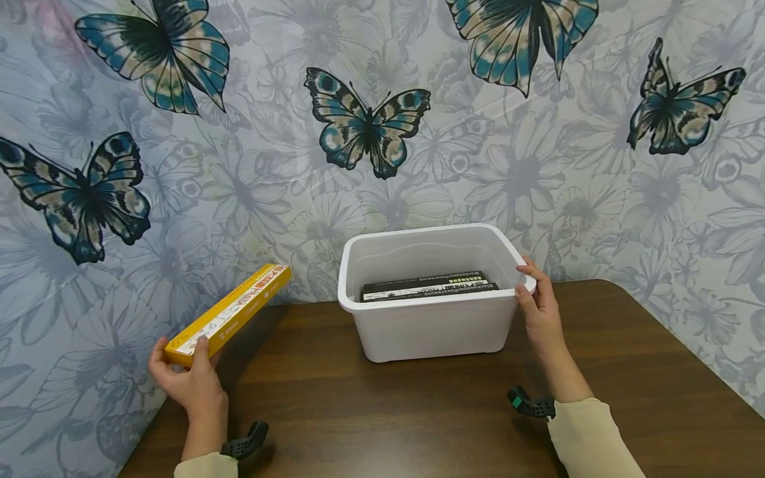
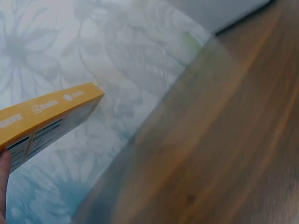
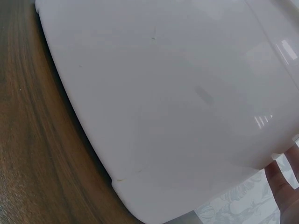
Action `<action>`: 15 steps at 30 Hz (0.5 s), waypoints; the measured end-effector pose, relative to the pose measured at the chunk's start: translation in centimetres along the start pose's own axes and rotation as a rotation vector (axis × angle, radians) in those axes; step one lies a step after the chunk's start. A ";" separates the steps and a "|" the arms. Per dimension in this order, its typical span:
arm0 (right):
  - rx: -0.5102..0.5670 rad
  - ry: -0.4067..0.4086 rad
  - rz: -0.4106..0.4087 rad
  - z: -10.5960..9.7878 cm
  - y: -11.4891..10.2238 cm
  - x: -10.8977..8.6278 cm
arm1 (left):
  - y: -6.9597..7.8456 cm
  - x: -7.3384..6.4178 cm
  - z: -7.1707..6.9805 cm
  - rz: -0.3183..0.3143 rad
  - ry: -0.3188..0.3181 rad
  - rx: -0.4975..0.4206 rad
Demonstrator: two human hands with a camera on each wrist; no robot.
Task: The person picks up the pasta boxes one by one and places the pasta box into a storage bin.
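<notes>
A long yellow box (image 1: 230, 312) with a white printed band is held up at its near end by my left hand (image 1: 192, 382), thumb on one side. It slants up and to the right, above the table's left part. In the left wrist view the yellow box (image 2: 51, 112) shows small print on its underside. My right hand (image 1: 542, 312) grips the rim of a white plastic bin (image 1: 433, 332) at its right corner. Inside the bin lie black boxes (image 1: 430, 287) with white lettering. The right wrist view is mostly filled by the bin's wall (image 3: 163, 102).
The bin stands on a dark brown wooden table (image 1: 382, 411), near its back edge. Behind the table hangs a floral backdrop (image 1: 251, 219) with printed butterflies. Each wrist wears a black strap (image 1: 245, 443).
</notes>
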State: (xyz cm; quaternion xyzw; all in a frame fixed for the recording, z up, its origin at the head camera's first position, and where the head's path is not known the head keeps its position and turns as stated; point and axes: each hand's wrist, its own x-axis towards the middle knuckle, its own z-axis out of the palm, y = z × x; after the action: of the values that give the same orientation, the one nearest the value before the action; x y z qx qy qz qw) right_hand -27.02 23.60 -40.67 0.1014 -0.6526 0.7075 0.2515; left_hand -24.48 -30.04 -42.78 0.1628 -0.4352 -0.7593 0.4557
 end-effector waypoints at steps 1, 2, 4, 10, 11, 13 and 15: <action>0.003 0.000 -0.001 0.0 0.0 0.0 | 0.2 -0.1 0.2 0.010 -0.001 -0.009; 0.005 0.000 -0.003 0.0 0.0 0.0 | 0.4 -0.2 0.4 0.021 -0.002 -0.018; 0.009 0.000 -0.005 0.0 0.0 0.0 | 0.7 -0.4 0.9 0.041 -0.009 -0.045; 0.010 -0.001 -0.014 0.1 0.2 0.0 | 1.6 -1.2 2.2 0.054 -0.042 -0.075; 0.012 -0.001 -0.016 0.1 0.2 0.0 | 1.8 -1.4 2.4 0.056 -0.048 -0.072; 0.017 -0.001 -0.017 0.1 0.2 0.0 | 2.0 -1.7 2.8 0.063 -0.058 -0.068; 0.023 -0.002 -0.021 0.0 0.2 0.0 | 2.1 -2.1 3.1 0.070 -0.072 -0.058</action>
State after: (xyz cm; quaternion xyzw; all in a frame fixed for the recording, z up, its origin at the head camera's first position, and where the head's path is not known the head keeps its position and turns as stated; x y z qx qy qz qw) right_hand -27.10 23.56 -40.83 0.1118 -0.6434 0.7123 0.2571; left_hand -24.27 -27.13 -39.64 0.1067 -0.4344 -0.7605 0.4708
